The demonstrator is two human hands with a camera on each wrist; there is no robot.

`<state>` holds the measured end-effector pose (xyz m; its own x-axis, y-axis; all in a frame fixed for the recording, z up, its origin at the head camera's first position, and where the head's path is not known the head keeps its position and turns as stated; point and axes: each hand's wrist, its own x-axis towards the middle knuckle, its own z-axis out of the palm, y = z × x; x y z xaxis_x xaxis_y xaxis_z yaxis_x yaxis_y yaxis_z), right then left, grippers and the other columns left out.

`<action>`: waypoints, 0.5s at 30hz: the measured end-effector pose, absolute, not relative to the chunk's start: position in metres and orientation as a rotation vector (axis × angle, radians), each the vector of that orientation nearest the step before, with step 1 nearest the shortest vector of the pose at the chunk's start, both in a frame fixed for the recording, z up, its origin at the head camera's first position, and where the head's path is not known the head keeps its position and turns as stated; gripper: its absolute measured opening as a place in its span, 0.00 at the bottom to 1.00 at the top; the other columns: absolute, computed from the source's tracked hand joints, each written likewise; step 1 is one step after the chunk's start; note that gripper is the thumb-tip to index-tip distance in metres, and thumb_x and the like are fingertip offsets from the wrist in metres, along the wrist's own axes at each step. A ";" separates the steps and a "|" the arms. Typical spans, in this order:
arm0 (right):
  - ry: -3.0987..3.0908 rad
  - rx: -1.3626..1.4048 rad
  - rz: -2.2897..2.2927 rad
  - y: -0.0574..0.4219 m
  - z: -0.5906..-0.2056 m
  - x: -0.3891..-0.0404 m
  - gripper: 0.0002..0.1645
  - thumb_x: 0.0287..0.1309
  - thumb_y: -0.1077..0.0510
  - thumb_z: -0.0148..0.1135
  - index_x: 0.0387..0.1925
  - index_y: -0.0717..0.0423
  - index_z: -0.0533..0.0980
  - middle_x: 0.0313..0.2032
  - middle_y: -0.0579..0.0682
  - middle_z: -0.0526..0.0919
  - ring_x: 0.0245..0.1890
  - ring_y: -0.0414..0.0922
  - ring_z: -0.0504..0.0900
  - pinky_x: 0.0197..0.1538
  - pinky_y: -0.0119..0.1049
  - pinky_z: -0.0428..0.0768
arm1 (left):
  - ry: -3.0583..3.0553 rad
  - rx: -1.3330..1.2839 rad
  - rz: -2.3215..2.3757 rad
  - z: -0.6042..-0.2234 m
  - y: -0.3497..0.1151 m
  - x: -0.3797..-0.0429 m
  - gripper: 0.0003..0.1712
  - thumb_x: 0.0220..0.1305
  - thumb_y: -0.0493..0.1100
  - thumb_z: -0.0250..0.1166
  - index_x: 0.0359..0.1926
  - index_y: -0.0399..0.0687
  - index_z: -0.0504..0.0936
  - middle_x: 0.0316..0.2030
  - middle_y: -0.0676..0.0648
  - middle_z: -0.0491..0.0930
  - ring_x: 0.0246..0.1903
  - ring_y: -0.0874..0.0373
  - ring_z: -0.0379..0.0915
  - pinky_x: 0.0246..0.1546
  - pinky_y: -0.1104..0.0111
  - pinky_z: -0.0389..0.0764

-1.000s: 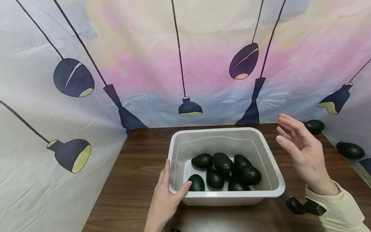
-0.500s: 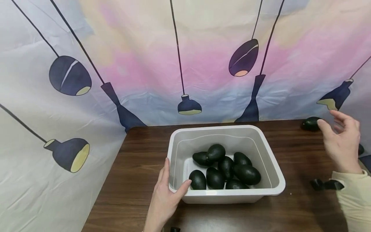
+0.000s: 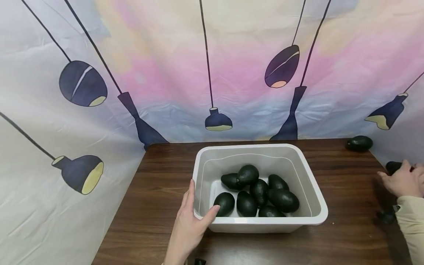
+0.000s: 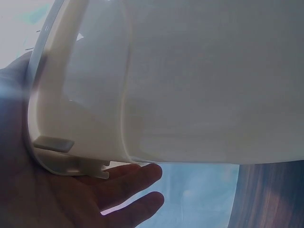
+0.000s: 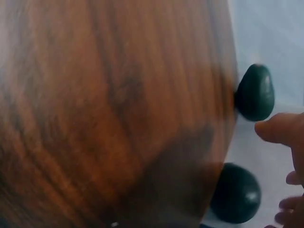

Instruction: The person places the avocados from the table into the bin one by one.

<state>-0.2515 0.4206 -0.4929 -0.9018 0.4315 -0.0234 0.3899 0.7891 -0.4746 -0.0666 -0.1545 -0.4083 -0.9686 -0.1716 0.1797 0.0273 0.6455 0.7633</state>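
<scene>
A pale grey plastic tub (image 3: 316, 198) stands on the table with several dark green avocados (image 3: 283, 200) inside. My left hand (image 3: 190, 224) rests at its front left corner, thumb over the front rim and fingers along the outside wall. In the left wrist view, straight fingers (image 4: 130, 183) show beyond the tub's outer wall (image 4: 199, 85). Far to the right, my right hand (image 3: 405, 180) reaches beside an avocado (image 3: 393, 167) and partly hides it. The right wrist view shows the thumb (image 5: 275, 129) near one avocado (image 5: 256, 92), with another (image 5: 237, 192) below.
One avocado (image 3: 359, 143) lies at the back right corner of the brown wooden table (image 3: 142, 221). A printed cloth (image 3: 165, 73) hangs right behind the table and at both sides. Bare wood shows left and right of the tub.
My right hand has moved from beside the tub to the avocado at the right edge. Inside the tub, one avocado has settled farther back. My left hand has stayed in place.
</scene>
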 end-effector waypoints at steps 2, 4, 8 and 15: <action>-2.924 -0.597 0.694 0.427 -0.498 -0.252 0.48 0.67 0.61 0.49 0.68 0.80 0.30 0.68 0.78 0.26 0.69 0.71 0.26 0.66 0.67 0.37 | -2.628 0.117 -1.216 -0.408 -0.154 -0.067 0.57 0.55 0.66 0.68 0.77 0.52 0.50 0.70 0.50 0.61 0.65 0.52 0.62 0.59 0.50 0.67; -2.946 -0.560 0.660 0.431 -0.502 -0.253 0.49 0.67 0.60 0.50 0.68 0.79 0.30 0.68 0.78 0.28 0.69 0.71 0.27 0.66 0.67 0.39 | -2.623 0.116 -1.210 -0.409 -0.155 -0.066 0.57 0.55 0.66 0.68 0.77 0.52 0.50 0.70 0.50 0.61 0.64 0.52 0.63 0.59 0.50 0.68; -2.974 -0.582 0.644 0.432 -0.503 -0.257 0.49 0.68 0.59 0.47 0.69 0.77 0.26 0.67 0.82 0.30 0.68 0.75 0.31 0.64 0.69 0.44 | -2.617 0.117 -1.205 -0.408 -0.154 -0.067 0.57 0.55 0.65 0.68 0.77 0.52 0.50 0.70 0.50 0.61 0.64 0.52 0.63 0.59 0.51 0.68; -2.937 -0.635 0.712 0.437 -0.506 -0.262 0.48 0.67 0.63 0.43 0.67 0.77 0.23 0.65 0.84 0.27 0.68 0.74 0.30 0.66 0.66 0.44 | -2.615 0.131 -1.224 -0.408 -0.153 -0.067 0.56 0.56 0.66 0.68 0.77 0.52 0.50 0.69 0.50 0.62 0.61 0.52 0.66 0.58 0.50 0.69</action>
